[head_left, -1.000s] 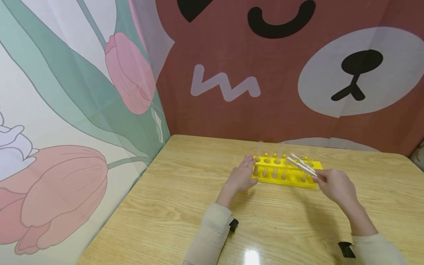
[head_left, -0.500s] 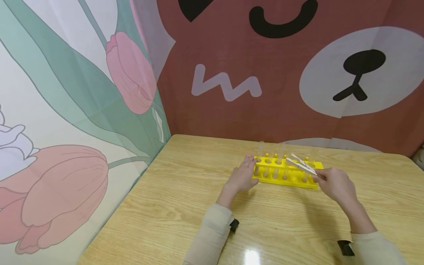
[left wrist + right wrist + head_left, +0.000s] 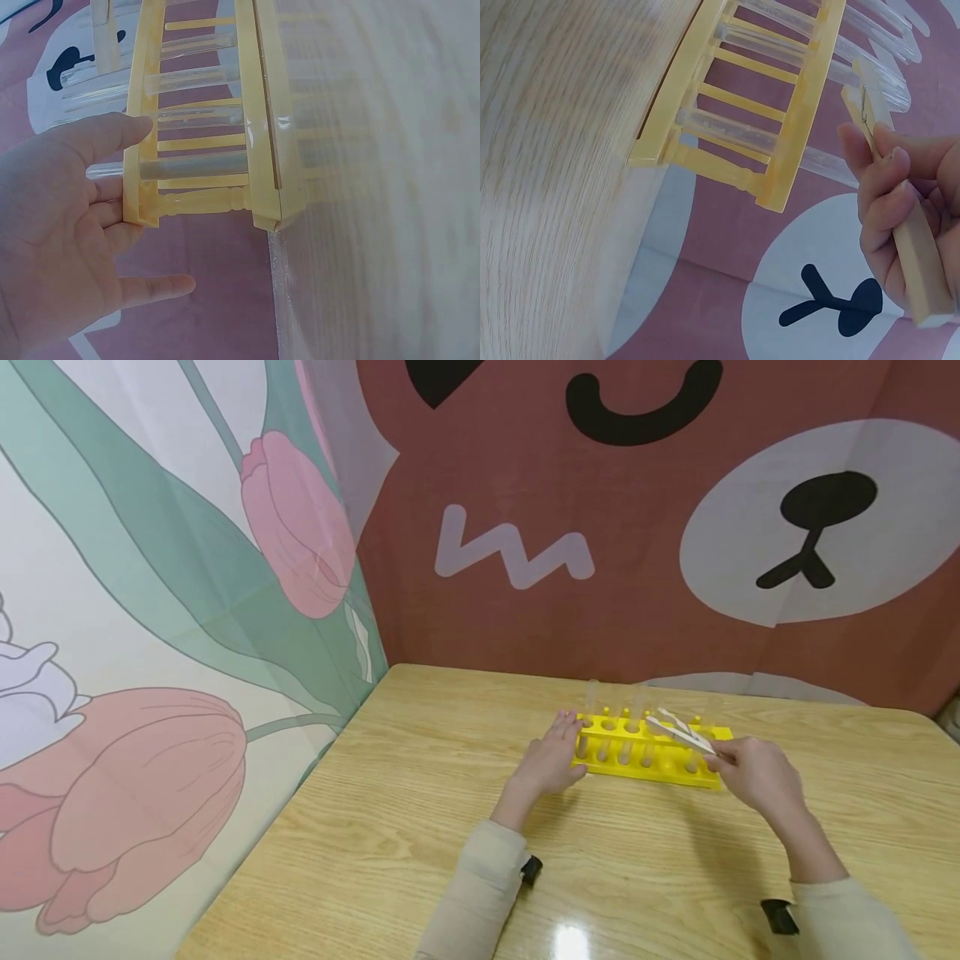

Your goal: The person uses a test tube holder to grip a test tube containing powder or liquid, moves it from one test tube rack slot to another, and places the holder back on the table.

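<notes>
A yellow test tube rack (image 3: 633, 768) stands on the table with several clear test tubes (image 3: 196, 76) upright in it. At the rack's left end my left hand (image 3: 546, 760) grips the top plate, with the thumb on its near edge and fingers curled behind it. One finger (image 3: 161, 289) sticks out past the rack's end. My right hand (image 3: 761, 781) holds a wooden test tube clamp (image 3: 681, 735) by its handles above the rack's right part. The clamp's two prongs stand apart, pointing left. Whether they touch a tube (image 3: 874, 82) I cannot tell.
The rack stands on a wood-grain table (image 3: 420, 793), near its back edge. Behind the table hangs a brown bear-print cloth (image 3: 510, 627), and a tulip-print cloth (image 3: 187, 635) hangs at the left. Black straps (image 3: 780, 917) show near both sleeves.
My right hand and the clamp have shifted very slightly to the left over the rack. My left hand keeps its place on the rack's end.
</notes>
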`<state>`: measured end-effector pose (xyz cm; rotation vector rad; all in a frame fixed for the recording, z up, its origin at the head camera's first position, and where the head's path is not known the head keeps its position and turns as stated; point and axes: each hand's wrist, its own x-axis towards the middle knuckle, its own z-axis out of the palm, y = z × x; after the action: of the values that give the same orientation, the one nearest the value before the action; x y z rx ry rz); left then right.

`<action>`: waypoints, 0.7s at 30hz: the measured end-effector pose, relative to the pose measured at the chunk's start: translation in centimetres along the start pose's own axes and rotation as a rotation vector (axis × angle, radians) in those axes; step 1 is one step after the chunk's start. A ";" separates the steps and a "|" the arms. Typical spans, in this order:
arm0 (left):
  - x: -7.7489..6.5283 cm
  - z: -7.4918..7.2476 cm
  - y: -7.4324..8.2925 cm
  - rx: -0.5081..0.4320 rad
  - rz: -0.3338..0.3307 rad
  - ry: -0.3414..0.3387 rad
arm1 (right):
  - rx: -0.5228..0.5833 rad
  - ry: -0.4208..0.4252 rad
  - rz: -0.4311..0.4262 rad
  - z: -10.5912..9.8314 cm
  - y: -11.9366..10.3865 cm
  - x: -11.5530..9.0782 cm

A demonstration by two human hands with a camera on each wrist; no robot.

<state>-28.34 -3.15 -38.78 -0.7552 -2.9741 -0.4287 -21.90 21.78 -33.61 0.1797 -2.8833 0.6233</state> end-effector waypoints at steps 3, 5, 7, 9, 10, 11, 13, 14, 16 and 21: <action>0.0 0.0 0.0 0.003 -0.002 -0.001 | 0.001 0.003 -0.005 0.0 0.0 0.1; 0.1 0.0 0.0 -0.005 -0.004 -0.003 | 0.002 -0.002 -0.003 0.0 0.0 0.1; 0.1 0.1 0.1 -0.012 -0.006 -0.006 | 0.004 -0.012 0.001 0.0 0.0 0.2; 0.1 0.1 0.1 -0.015 -0.008 -0.008 | 0.005 -0.028 0.009 0.0 0.1 0.2; 0.0 0.1 0.1 -0.017 -0.007 -0.008 | 0.007 -0.036 0.012 0.0 0.1 0.3; 0.0 0.1 0.1 -0.015 -0.005 -0.006 | 0.007 -0.043 0.016 0.0 0.1 0.3; 0.0 0.1 0.1 -0.007 0.002 -0.003 | 0.010 -0.054 0.024 0.0 0.1 0.4; 0.0 0.1 0.1 0.000 0.007 0.001 | 0.010 -0.058 0.028 0.0 0.1 0.4; 0.0 0.1 0.1 0.014 0.017 0.008 | 0.014 -0.064 0.032 0.0 0.2 0.4; -0.1 0.0 0.1 0.039 0.028 0.017 | 0.020 -0.069 0.026 0.0 0.3 0.6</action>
<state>-28.25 -3.13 -38.79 -0.7844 -2.9430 -0.3726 -22.48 21.97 -33.58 0.1706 -2.9509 0.6639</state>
